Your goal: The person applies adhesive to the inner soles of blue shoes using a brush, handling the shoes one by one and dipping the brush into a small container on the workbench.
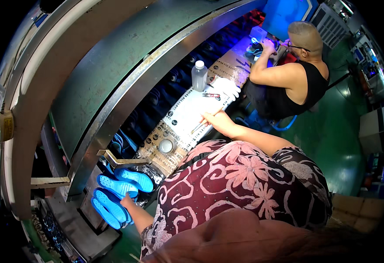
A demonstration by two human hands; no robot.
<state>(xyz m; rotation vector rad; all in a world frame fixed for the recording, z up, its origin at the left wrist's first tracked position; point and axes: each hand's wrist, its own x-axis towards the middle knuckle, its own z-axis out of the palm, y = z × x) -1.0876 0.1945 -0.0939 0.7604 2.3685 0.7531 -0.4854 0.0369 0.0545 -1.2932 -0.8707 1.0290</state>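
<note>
At the left, my left hand (126,202) is at the edge of several bright blue shoe soles (109,205). Its thumb presses on one sole, while the other fingers are hidden behind it. Over the white-topped work surface, my right hand (215,121) pinches a thin brush (197,128), its tip angled down to the left. A small round dish (166,146) with pale contents sits on brown cardboard left of the brush. Beyond my right hand lie red-handled pliers (211,95) and a white glove (227,87); a translucent bottle with a white cap (199,76) stands beside them.
A metal-edged conveyor (126,94) curves along the far side, with dark shoes (157,94) in the shade beneath. A metal bracket (119,161) juts out above the blue soles. At the far right a seated co-worker (303,74) handles a shoe (255,48) under bluish light.
</note>
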